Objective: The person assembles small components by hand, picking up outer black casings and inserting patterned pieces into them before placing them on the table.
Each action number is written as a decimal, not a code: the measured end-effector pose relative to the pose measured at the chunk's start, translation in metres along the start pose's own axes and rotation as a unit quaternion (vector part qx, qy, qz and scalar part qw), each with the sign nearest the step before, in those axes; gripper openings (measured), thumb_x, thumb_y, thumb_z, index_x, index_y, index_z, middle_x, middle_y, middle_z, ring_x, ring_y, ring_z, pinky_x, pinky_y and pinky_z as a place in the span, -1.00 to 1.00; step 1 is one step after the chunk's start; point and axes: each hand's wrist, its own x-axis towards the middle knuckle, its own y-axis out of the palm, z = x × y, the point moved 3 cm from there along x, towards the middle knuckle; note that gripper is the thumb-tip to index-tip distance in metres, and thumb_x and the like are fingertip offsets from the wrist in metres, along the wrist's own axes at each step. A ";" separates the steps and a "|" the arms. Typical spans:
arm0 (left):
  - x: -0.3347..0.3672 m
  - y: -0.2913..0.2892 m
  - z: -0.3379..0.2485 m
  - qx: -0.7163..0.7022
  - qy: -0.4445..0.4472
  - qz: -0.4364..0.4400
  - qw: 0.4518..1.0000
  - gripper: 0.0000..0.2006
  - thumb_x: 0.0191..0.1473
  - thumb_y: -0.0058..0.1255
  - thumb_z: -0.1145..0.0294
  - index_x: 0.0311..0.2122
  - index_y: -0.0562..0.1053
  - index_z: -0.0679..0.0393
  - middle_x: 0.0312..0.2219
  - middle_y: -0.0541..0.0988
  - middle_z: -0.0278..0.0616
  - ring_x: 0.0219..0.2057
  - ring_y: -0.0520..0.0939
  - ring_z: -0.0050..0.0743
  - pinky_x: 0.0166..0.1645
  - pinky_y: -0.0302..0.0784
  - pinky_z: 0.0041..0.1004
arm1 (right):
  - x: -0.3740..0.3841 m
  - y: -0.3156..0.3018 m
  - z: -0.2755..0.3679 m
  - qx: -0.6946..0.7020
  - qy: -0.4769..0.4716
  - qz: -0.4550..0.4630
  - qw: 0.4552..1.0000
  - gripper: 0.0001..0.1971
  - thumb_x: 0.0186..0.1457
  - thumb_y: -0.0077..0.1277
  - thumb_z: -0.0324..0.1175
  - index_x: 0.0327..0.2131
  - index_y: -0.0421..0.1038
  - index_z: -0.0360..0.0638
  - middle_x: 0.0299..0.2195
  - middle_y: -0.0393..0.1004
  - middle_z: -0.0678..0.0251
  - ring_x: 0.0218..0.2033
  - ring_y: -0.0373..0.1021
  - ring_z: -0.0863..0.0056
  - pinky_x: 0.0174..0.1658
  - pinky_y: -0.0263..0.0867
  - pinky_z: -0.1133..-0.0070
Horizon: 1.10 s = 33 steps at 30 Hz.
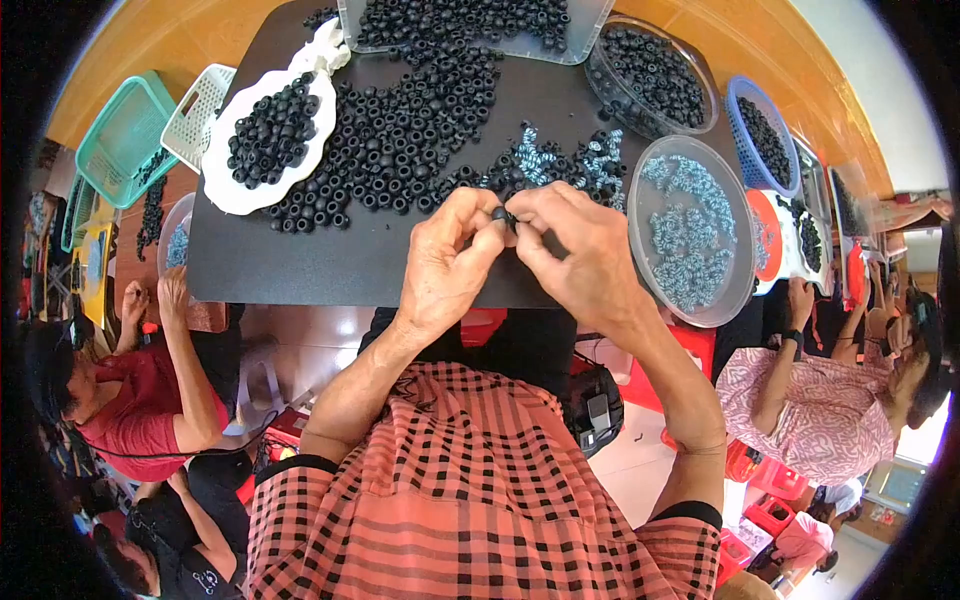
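Note:
Both my hands meet just beyond the near edge of the dark table. In a pinch, my left hand (448, 260) holds a small black ring-shaped part (500, 213) between thumb and forefinger. My right hand (585, 250) is curled closed against that part; a dark bit shows at its fingertips, too small to make out. Many similar black parts (390, 150) are heaped loose behind my hands. Small blue-and-white striped pieces (535, 158) lie among them. More striped pieces fill a round clear tub lid (640, 215) beside my right hand.
A white scalloped dish (225, 195) of black parts stands at left. At the back are a clear rectangular bin (575, 52) and a round clear tub (592, 85), both with black parts. Co-workers (150, 420) sit on the left and others (815, 410) on the right, near baskets.

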 end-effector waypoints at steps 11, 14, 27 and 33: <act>0.000 0.002 0.007 -0.212 -0.076 0.045 0.973 -0.91 0.16 -0.17 0.54 -0.27 0.40 0.28 -0.48 0.52 -0.35 -0.41 0.47 -0.75 -0.23 0.39 -0.66 | 0.010 0.004 -0.006 0.226 0.120 -0.031 0.966 -0.98 -0.02 0.01 -0.60 -0.44 0.41 -0.34 -0.55 0.49 0.29 -0.55 0.49 0.62 -0.46 0.36 0.68; -0.001 0.000 0.010 -0.271 -0.051 0.044 0.960 -0.90 0.17 -0.18 0.54 -0.25 0.39 0.28 -0.48 0.55 -0.27 -0.37 0.53 -0.64 -0.18 0.43 -0.59 | 0.025 -0.004 -0.003 0.184 0.066 0.005 0.981 -0.97 -0.01 0.02 -0.54 -0.45 0.42 -0.30 -0.62 0.46 0.30 -0.58 0.46 0.64 -0.48 0.35 0.66; -0.002 -0.001 0.013 -0.265 -0.073 0.082 0.958 -0.82 0.16 -0.22 0.61 -0.13 0.33 0.30 -0.40 0.56 -0.15 -0.30 0.58 -0.52 -0.08 0.43 -0.51 | 0.112 0.018 -0.077 -0.220 -0.002 0.104 0.970 -0.83 -0.18 0.05 -0.41 -0.43 0.48 -0.23 -0.55 0.48 0.13 -0.47 0.44 0.13 -0.36 0.36 0.33; -0.001 -0.004 0.016 -0.323 -0.045 0.064 0.943 -0.84 0.17 -0.20 0.56 -0.15 0.36 0.27 -0.42 0.57 -0.15 -0.30 0.58 -0.51 -0.08 0.43 -0.48 | 0.087 0.000 -0.050 0.063 0.061 0.051 0.995 -0.82 -0.20 0.07 -0.45 -0.42 0.53 -0.24 -0.55 0.52 0.11 -0.47 0.50 0.29 -0.37 0.41 0.46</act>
